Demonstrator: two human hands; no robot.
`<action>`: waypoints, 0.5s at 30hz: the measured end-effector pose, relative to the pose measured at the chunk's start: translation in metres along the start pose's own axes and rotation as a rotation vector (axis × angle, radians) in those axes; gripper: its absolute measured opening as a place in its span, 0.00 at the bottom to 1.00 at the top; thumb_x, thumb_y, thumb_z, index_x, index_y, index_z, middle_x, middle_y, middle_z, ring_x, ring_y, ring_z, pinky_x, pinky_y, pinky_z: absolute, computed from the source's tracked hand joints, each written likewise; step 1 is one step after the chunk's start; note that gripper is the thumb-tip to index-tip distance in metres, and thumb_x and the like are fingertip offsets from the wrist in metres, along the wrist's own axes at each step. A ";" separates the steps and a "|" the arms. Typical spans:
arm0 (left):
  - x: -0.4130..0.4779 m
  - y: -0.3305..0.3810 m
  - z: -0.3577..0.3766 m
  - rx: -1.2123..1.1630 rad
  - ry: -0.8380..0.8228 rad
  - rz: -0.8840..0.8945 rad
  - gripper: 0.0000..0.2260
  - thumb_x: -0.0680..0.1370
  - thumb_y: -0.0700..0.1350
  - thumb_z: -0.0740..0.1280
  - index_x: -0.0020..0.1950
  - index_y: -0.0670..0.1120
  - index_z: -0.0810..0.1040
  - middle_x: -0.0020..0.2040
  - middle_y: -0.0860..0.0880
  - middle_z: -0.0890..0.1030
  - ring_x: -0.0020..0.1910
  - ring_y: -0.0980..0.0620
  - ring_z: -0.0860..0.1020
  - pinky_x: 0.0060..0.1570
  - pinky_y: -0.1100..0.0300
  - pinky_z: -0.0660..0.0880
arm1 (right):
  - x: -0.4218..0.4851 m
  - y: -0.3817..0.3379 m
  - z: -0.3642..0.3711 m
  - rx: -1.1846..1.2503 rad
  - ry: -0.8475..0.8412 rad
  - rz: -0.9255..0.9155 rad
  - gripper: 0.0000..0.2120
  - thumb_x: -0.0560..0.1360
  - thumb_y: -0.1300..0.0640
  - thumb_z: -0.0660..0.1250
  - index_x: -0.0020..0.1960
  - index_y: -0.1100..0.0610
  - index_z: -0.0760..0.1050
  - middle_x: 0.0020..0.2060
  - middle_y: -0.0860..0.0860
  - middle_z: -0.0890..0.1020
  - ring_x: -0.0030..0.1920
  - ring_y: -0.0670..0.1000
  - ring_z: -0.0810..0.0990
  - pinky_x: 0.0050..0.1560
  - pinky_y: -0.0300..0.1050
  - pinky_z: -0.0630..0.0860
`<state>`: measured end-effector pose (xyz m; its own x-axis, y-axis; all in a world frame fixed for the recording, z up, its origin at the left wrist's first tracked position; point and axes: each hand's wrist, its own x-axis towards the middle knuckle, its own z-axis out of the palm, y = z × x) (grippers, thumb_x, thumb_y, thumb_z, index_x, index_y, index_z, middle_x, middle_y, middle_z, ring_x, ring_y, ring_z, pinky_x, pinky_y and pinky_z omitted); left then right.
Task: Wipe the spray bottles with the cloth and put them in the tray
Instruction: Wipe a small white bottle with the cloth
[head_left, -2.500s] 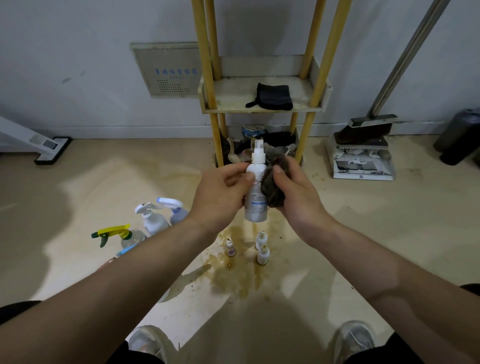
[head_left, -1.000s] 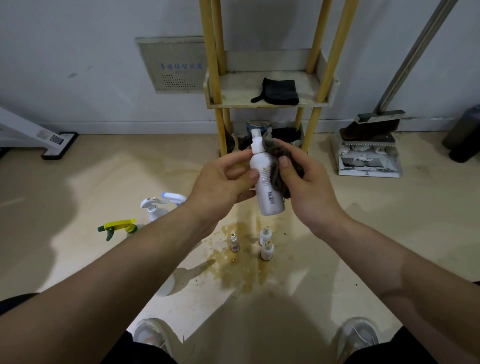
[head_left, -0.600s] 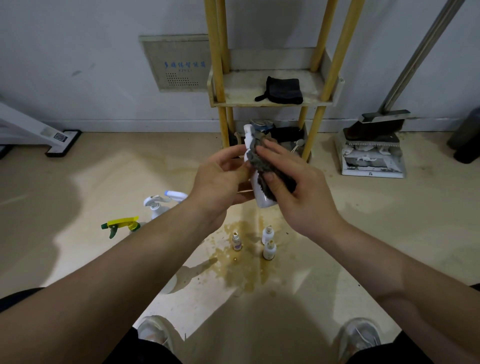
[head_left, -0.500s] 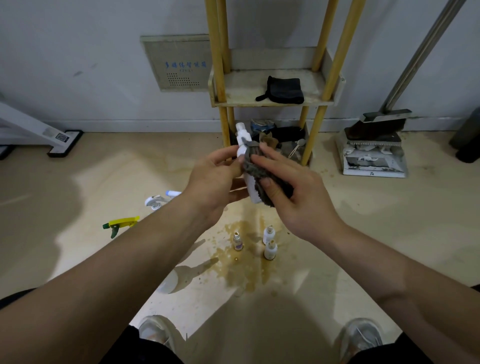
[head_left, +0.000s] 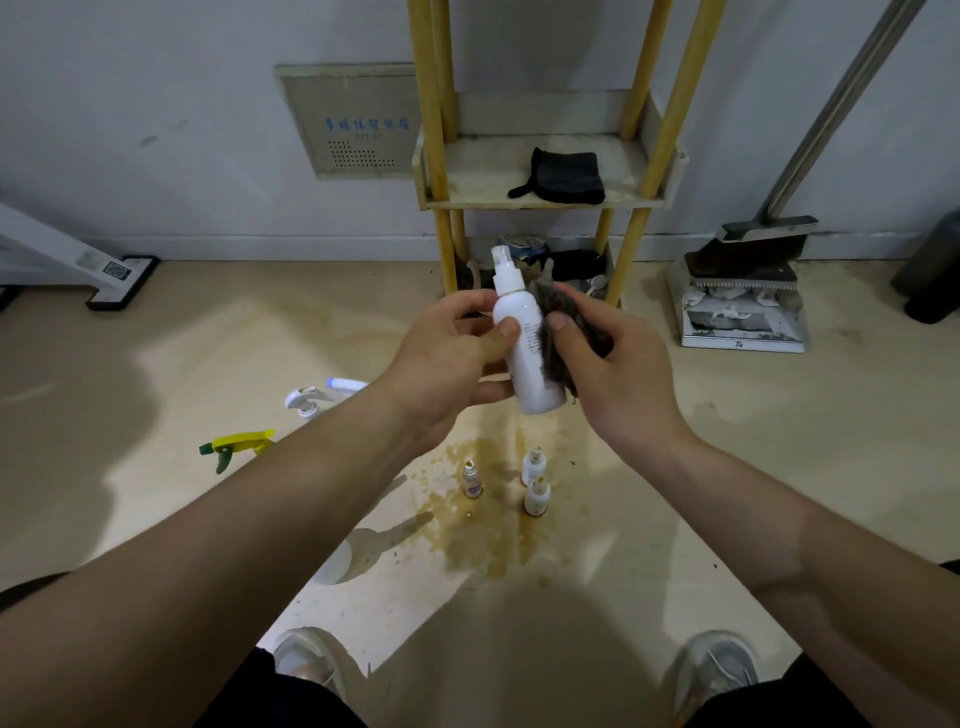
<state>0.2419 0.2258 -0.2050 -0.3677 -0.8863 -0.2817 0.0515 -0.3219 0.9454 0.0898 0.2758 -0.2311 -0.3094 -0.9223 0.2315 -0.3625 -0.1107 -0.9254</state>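
Left hand: my left hand (head_left: 447, 358) grips the bottle (head_left: 524, 338) at mid-body, thumb across the front, fingers curled behind.
Right hand: my right hand (head_left: 618, 374) holds the cloth (head_left: 571, 317) bunched against the bottle's right side, thumb pinching it on, fingers curled round the wad.
Bottle: white, nozzle up, its top leaning slightly toward 11 o'clock, held in the air between both hands, above the floor.
Tray: at 12 o'clock from the bottle, the tray (head_left: 540, 203) sits on the yellow-post rack (head_left: 675, 93). A black rag (head_left: 566, 176) lies in it. The bottle is not in it.
Small bottles: three small bottles (head_left: 533, 465) stand on the floor at 6 o'clock from the bottle, on a brown stain (head_left: 483, 525).
Sprayers: at 8 o'clock, three trigger heads show past my left forearm, the yellow-green sprayer (head_left: 239, 447) nearest the edge, the white sprayer (head_left: 306, 402) and the blue-tipped sprayer (head_left: 345, 385) beside it. Their bodies are mostly hidden.
Dustpan: at 3 o'clock, the dustpan (head_left: 743, 322) stands by the wall.
Shoes: my shoes (head_left: 306, 660) show at the bottom edge.
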 end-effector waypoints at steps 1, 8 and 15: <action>0.002 0.002 0.000 -0.015 0.017 0.003 0.13 0.82 0.37 0.65 0.67 0.43 0.75 0.57 0.41 0.83 0.47 0.46 0.85 0.45 0.49 0.83 | -0.005 -0.002 0.002 -0.017 -0.036 -0.017 0.18 0.81 0.56 0.66 0.71 0.51 0.76 0.58 0.44 0.84 0.57 0.39 0.81 0.56 0.34 0.76; 0.004 -0.001 -0.011 -0.039 -0.013 -0.044 0.12 0.83 0.37 0.63 0.64 0.44 0.80 0.55 0.43 0.85 0.51 0.45 0.85 0.49 0.51 0.83 | -0.015 0.005 0.006 -0.126 -0.149 -0.084 0.22 0.81 0.59 0.66 0.74 0.50 0.71 0.60 0.42 0.81 0.60 0.36 0.78 0.59 0.29 0.74; 0.005 -0.005 -0.013 -0.042 -0.049 -0.001 0.15 0.79 0.34 0.67 0.62 0.48 0.80 0.55 0.44 0.85 0.53 0.48 0.85 0.49 0.59 0.82 | -0.001 0.006 0.002 0.142 -0.094 0.120 0.15 0.85 0.58 0.58 0.69 0.56 0.76 0.51 0.44 0.84 0.49 0.40 0.81 0.45 0.33 0.75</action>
<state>0.2518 0.2189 -0.2130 -0.4125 -0.8690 -0.2733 0.0900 -0.3375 0.9370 0.0893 0.2751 -0.2377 -0.2568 -0.9618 0.0943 -0.1983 -0.0431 -0.9792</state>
